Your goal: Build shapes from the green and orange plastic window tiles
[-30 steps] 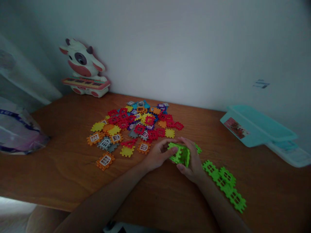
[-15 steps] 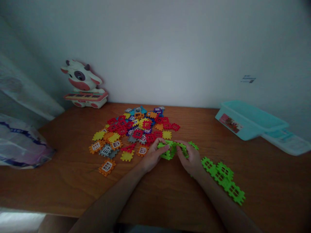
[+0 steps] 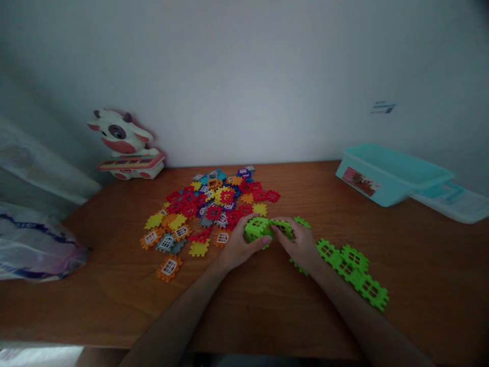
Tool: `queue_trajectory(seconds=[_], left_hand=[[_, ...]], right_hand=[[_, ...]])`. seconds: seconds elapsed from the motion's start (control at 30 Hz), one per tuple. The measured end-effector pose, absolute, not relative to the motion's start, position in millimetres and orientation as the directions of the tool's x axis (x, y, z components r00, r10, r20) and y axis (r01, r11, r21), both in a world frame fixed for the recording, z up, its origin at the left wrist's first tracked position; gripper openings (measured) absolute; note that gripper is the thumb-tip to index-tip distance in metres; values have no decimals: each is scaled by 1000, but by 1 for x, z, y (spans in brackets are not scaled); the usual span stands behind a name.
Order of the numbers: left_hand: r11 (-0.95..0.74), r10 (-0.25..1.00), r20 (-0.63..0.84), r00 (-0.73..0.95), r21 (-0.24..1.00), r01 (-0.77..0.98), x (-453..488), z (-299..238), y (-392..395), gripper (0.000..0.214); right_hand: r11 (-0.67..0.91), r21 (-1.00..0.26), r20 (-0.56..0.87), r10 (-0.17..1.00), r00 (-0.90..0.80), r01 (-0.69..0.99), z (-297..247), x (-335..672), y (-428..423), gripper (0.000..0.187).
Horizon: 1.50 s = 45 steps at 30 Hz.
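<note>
Both hands meet at the middle of a wooden table (image 3: 95, 265). My left hand (image 3: 239, 246) is closed round a small green block assembly (image 3: 256, 228) made of interlocking window tiles. My right hand (image 3: 300, 244) grips the same green piece from the right, fingers pinched on its edge. A flat strip of joined green tiles (image 3: 353, 270) lies on the table just right of my right hand. A pile of loose tiles (image 3: 208, 204) in red, yellow, orange, blue and grey is spread behind and to the left of my hands.
A cow-shaped toy keyboard (image 3: 123, 148) stands against the wall at the back left. A turquoise plastic box (image 3: 385, 176) with its lid (image 3: 453, 201) beside it sits at the back right. A plastic bag (image 3: 30, 244) lies at the left edge.
The view tilted up and shifted. My hands turned and reworked the green assembly, which now sits further left under my left hand's fingers.
</note>
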<state>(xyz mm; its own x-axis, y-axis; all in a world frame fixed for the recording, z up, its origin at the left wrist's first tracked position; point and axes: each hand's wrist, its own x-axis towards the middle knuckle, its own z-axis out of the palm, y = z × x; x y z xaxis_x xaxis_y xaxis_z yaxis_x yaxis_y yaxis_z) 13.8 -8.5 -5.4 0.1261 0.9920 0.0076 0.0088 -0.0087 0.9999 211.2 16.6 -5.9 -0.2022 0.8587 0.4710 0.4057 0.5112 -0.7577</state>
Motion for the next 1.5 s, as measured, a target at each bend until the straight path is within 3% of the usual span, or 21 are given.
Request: queue_trajectory(seconds=[0.3, 0.4, 0.57, 0.63, 0.73, 0.8, 0.87, 1.03, 1.23, 1.5], left_hand=[[-312, 949, 269, 164, 874, 373, 2, 1, -8, 63], [-394, 917, 328, 228, 836, 382, -9, 8, -4, 57], [-431, 902, 386, 192, 808, 402, -22, 12, 2, 61], [-481, 875, 427, 228, 712, 512, -25, 12, 2, 54], [-591, 790, 470, 394, 410, 695, -31, 11, 3, 45], [-631, 739, 462, 490, 222, 743, -37, 11, 5, 41], [-653, 713, 445, 542, 138, 745, -43, 11, 8, 39], [-698, 698, 388, 602, 181, 693, -54, 8, 12, 29], [-679, 732, 281, 621, 216, 702, -50, -2, 11, 47], [-630, 776, 275, 568, 307, 713, -45, 1, 9, 36]], right_hand=[[480, -788, 389, 873, -293, 384, 2, 218, 20, 14], [502, -773, 376, 855, -358, 388, 5, 223, 19, 15], [575, -726, 385, 794, -470, 376, 1, 218, 11, 13], [596, -719, 378, 767, -519, 357, -1, 213, 6, 13], [632, -696, 388, 731, -562, 341, -6, 206, 2, 13], [665, -665, 409, 705, -579, 341, -9, 205, 1, 14], [700, -625, 423, 675, -604, 346, -12, 205, 2, 15], [757, -522, 412, 626, -662, 392, -15, 211, 7, 16], [811, -458, 391, 551, -737, 363, -6, 220, 10, 26], [780, -470, 379, 601, -703, 413, -8, 218, 13, 24]])
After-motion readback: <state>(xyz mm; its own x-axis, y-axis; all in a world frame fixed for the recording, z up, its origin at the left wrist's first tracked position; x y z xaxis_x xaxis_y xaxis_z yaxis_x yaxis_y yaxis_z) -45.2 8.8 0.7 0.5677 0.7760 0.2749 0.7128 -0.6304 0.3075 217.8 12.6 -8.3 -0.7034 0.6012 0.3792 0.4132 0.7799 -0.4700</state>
